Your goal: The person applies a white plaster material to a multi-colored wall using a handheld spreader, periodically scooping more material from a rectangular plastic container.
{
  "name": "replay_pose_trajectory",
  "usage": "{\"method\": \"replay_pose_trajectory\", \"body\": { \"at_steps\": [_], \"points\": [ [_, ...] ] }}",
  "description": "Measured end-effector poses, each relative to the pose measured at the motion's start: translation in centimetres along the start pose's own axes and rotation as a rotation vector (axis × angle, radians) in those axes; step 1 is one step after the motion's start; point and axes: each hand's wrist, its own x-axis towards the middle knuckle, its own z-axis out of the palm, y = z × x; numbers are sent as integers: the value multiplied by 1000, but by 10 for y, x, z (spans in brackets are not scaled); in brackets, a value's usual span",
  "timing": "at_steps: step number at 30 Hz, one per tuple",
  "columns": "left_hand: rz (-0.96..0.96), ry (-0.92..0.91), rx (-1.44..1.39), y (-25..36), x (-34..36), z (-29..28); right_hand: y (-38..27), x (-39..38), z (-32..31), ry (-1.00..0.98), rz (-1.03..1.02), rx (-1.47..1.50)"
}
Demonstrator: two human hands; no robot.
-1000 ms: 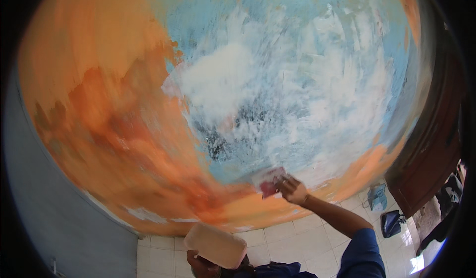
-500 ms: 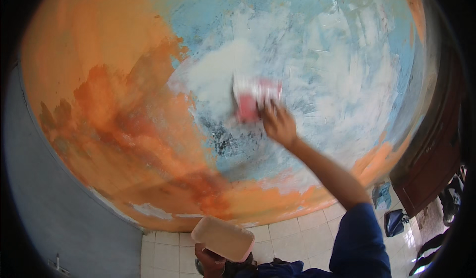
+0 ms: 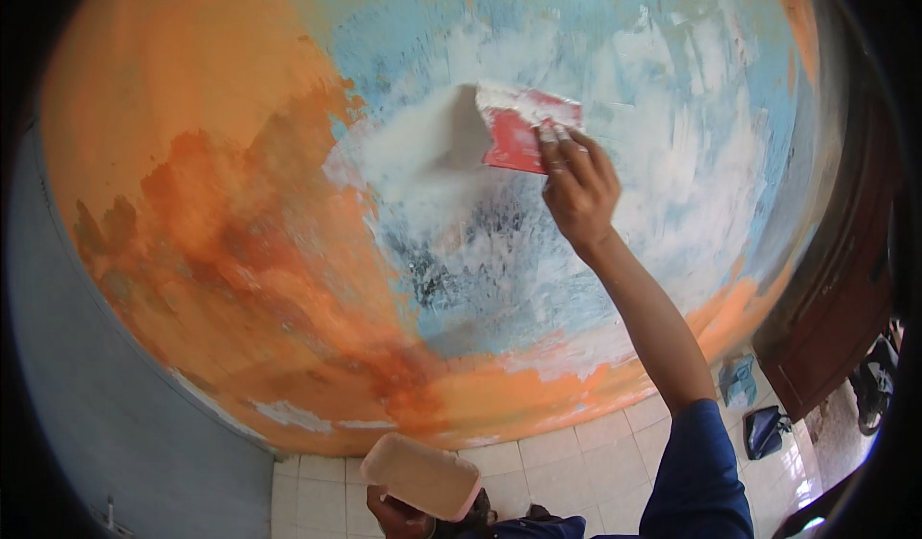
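Note:
My right hand [image 3: 583,188] grips a flat red putty spreader [image 3: 514,140] by its right side. White paste coats the upper edge of the spreader, which is at the wall and casts a shadow to its left. Around it the wall [image 3: 403,145] is smeared with white filler over light blue paint, with dark specks lower down. Low in the view, my left hand [image 3: 392,512] is closed around a pale pinkish rectangular tub [image 3: 423,474]. What the tub contains is hard to make out.
Orange paint [image 3: 192,241] covers the wall's left and lower parts. A grey door [image 3: 144,395] is at the left, a brown door [image 3: 836,299] at the right. On the tiled floor [image 3: 557,467] lie a dark blue bag [image 3: 764,431] and a light blue item [image 3: 738,381].
My right hand has moved the spreader up and slightly right across the wall. The tub in my left hand has shifted a little down and left.

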Motion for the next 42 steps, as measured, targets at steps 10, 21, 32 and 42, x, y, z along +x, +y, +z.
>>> {"method": "replay_pose_trajectory", "body": {
  "at_steps": [10,21,32,42],
  "points": [
    [-34,-296,-190,-2,18,-15,-129,-292,-67,-699,-33,446],
    [2,-284,-182,7,3,6,-59,-101,16,-672,442,290],
    [8,-160,26,8,9,-1,-17,-3,-18,-264,251,272],
    [-49,-173,-90,6,5,4,-93,-174,-2,-687,235,417]
  ]
}}
